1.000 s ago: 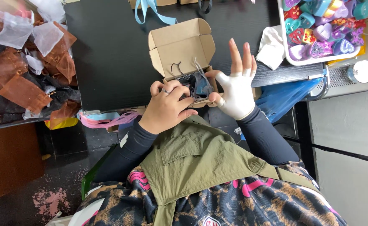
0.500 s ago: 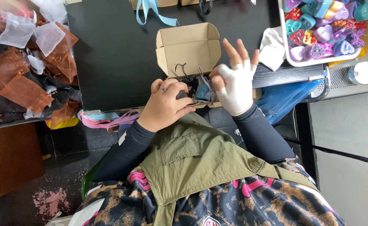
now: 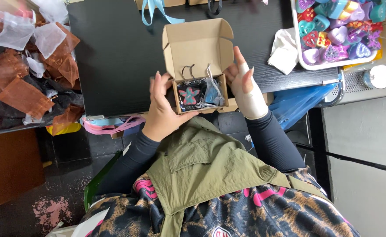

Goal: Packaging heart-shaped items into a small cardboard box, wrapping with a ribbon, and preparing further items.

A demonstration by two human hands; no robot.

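A small open cardboard box (image 3: 197, 46) sits at the near edge of a black table (image 3: 114, 57), its lid flaps standing up. Inside lie sheer pouches (image 3: 199, 94), one black with a teal and pink charm, one bluish. My left hand (image 3: 162, 112) cups the box's left side, thumb under its front edge. My right hand (image 3: 245, 85), wrapped in a white bandage, rests against the box's right side with fingers spread upward.
A white tray (image 3: 299, 44) of colourful heart-shaped trinkets stands at the back right, a white cloth (image 3: 285, 50) beside it. Brown, white and black sheer pouches (image 3: 26, 74) are heaped at the left. A blue ribbon (image 3: 155, 11) lies at the back. Blue plastic (image 3: 298, 101) hangs below the table's edge.
Both hands have left the pouches in the box and moved to its two sides. The pouches now lie settled inside, and the view has shifted slightly.
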